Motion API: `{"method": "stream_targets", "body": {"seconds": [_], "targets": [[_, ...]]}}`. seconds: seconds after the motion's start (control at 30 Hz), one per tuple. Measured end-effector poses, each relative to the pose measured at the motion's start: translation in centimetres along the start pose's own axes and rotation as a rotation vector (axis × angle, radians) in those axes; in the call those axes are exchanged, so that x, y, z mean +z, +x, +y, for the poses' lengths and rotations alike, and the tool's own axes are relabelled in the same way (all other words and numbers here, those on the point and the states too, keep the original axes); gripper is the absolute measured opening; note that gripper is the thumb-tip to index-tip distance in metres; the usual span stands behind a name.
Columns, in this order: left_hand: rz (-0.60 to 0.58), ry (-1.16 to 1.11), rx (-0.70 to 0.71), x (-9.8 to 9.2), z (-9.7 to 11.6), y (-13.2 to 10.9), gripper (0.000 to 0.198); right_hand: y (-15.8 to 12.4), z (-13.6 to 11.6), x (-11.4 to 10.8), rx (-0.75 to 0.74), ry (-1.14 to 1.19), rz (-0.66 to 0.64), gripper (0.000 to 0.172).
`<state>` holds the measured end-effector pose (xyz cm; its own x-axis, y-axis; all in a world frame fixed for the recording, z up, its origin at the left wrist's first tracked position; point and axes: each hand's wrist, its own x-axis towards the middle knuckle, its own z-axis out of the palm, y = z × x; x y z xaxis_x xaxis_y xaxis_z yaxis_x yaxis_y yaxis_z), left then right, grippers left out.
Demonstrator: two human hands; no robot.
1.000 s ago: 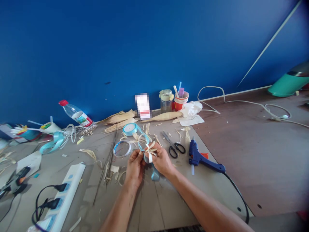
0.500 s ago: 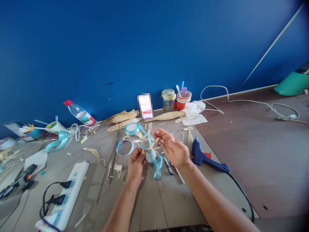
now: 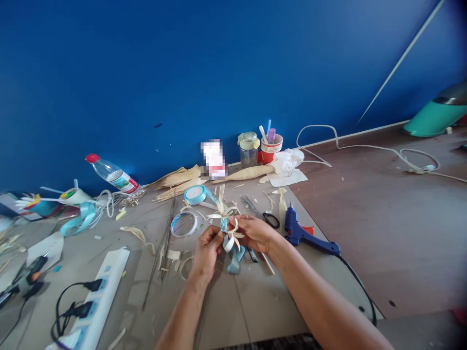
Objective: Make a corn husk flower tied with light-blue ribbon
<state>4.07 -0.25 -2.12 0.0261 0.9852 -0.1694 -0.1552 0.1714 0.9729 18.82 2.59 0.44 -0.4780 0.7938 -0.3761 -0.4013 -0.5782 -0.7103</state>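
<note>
Between my hands is a small flower-like bundle of pale dried husk strips [image 3: 221,208] wrapped with light blue ribbon [image 3: 235,262], whose loose loop hangs below. My left hand [image 3: 207,250] pinches the bundle's lower part between thumb and fingers. From the right, my right hand [image 3: 258,234] closes its fingers on the wrapped middle, beside curled husk petals; its fingertips are partly hidden. Behind the bundle lies a blue ribbon spool [image 3: 195,194], its ribbon trailing towards the husks. A roll of clear tape [image 3: 184,224] is left of the bundle.
Scissors [image 3: 270,219] and a blue glue gun [image 3: 301,233] lie to the right. A cutter [image 3: 252,254] is under my right hand. At left are thin wires [image 3: 166,243] and a power strip [image 3: 104,291]. A bottle [image 3: 115,176], jar [image 3: 249,150] and paper cups [image 3: 272,149] stand along the wall.
My right hand, spread and apart from the bundle before, has come down and closed on it. The bundle now stands more upright, and the scissors have come into sight behind my right hand.
</note>
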Motion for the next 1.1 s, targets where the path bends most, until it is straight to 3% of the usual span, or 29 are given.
{"method": "stream_targets", "body": {"seconds": [0.3, 0.57, 0.8, 0.97, 1.1], "targets": [[-0.057, 0.010, -0.009, 0.1, 0.3, -0.4, 0.022, -0.2, -0.1, -0.7, 0.106, -0.108, -0.115, 0.027], [0.047, 0.101, 0.028, -0.1, 0.2, -0.2, 0.023, -0.1, 0.5, 0.4, -0.053, -0.160, 0.000, 0.034], [0.059, 0.106, 0.029, 0.0, 0.1, -0.3, 0.024, 0.0, 0.7, 0.3, -0.062, -0.224, 0.013, 0.033], [-0.074, 0.005, -0.074, 0.1, 0.5, -0.4, 0.029, -0.3, -0.5, -1.0, -0.135, -0.390, 0.025, 0.032], [-0.121, -0.098, -0.197, 0.5, 1.1, -0.6, 0.029, -0.5, -1.2, -1.4, -0.174, -0.340, -0.090, 0.031]]}}
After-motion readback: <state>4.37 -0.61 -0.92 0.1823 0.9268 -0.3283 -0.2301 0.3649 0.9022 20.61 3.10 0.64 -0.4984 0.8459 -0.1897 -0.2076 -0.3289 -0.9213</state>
